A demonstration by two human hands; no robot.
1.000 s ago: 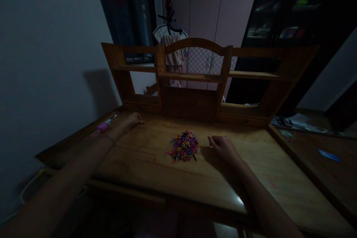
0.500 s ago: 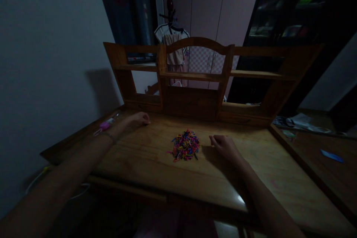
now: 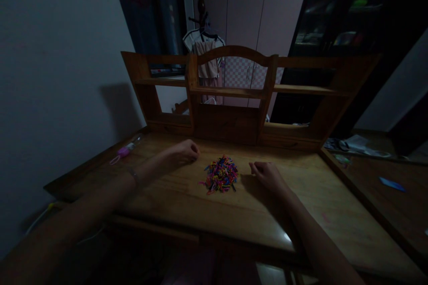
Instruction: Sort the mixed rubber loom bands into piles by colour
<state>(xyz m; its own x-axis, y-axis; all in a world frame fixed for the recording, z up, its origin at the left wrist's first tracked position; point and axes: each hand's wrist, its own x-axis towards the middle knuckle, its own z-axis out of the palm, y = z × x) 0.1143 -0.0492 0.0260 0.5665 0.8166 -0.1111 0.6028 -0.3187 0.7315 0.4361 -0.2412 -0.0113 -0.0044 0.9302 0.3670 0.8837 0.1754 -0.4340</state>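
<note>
A heap of small, thin, many-coloured pieces point(image 3: 222, 174) lies on the wooden desk top point(image 3: 167, 187), and their exact kind is too small to tell. Just up and to the left of the heap is my left hand point(image 3: 186, 150), its fingers curled together above the wood. My right hand point(image 3: 267, 173) is on the heap's right side, a short gap away, with thumb and fingers pinched. Whether either hand has a small piece in it cannot be seen.
A wooden shelf unit point(image 3: 230, 93) rises along the desk's back edge. A clear bottle with a pink part and strap point(image 3: 124, 151) lies by the left wall. To the right, a blue packet point(image 3: 392, 184) rests on a neighbouring brown surface.
My left hand has moved right, from the desk's left side to close by the heap, its fingers still curled. My right hand stays in nearly the same place.
</note>
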